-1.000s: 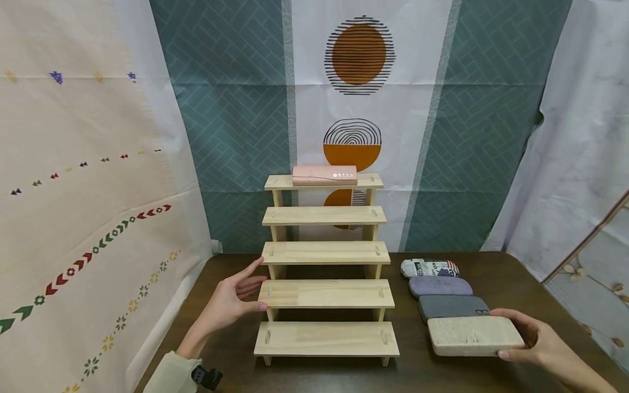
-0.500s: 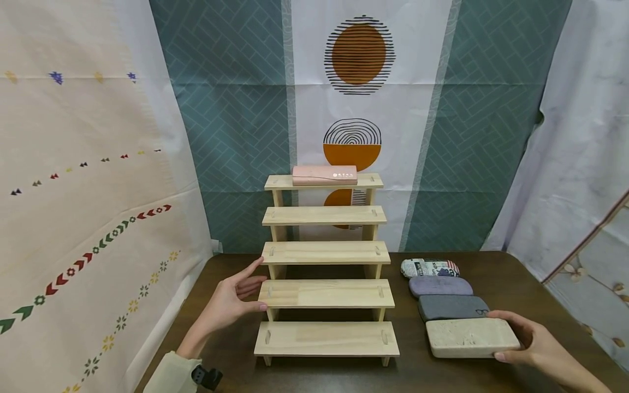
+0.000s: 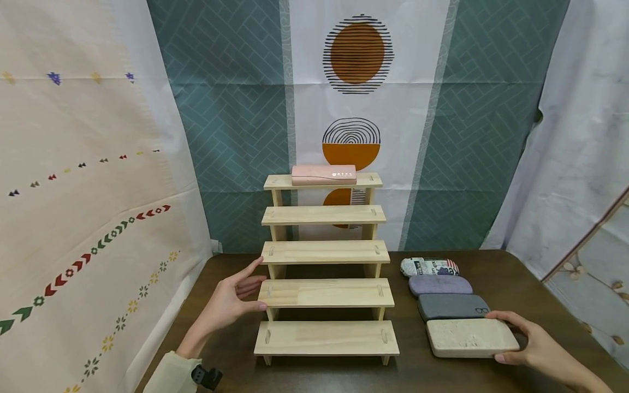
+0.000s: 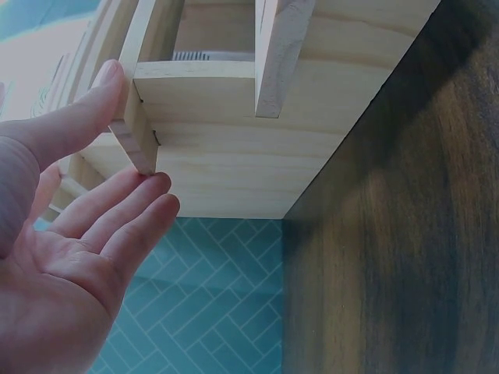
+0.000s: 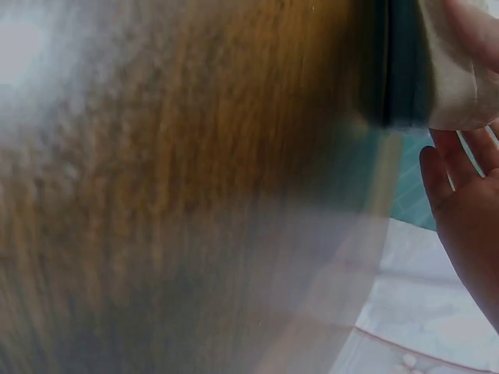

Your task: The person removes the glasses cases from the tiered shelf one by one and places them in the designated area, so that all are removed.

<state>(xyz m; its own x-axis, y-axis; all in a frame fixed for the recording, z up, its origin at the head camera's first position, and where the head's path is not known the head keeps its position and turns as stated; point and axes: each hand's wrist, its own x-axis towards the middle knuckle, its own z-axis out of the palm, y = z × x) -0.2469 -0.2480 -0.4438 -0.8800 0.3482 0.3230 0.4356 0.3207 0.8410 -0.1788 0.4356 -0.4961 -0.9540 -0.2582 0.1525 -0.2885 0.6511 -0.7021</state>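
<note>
A wooden step rack (image 3: 324, 295) with several tiers stands upright in the head view. My left hand (image 3: 231, 300) grips its left side, thumb at the second tier from the bottom and index fingertip at the tier above. The left wrist view has the thumb and fingers on either side of a board's end (image 4: 139, 140). A cream glasses case (image 3: 472, 337) lies at the front right of the table. My right hand (image 3: 533, 344) grips its right end between thumb and fingers. Only part of this case (image 5: 452, 78) shows in the right wrist view.
Behind the cream case lie a grey-blue glasses case (image 3: 449, 307), a purple one (image 3: 439, 285) and a print-covered one (image 3: 429, 267) in a row. A pink glasses case (image 3: 324, 175) rests on the rack's top tier. Patterned cloths hang behind the dark table (image 3: 314, 379).
My right hand has drawn the cream glasses case slightly left and toward me. My left hand and the rack have kept their places; the head view has shifted a little.
</note>
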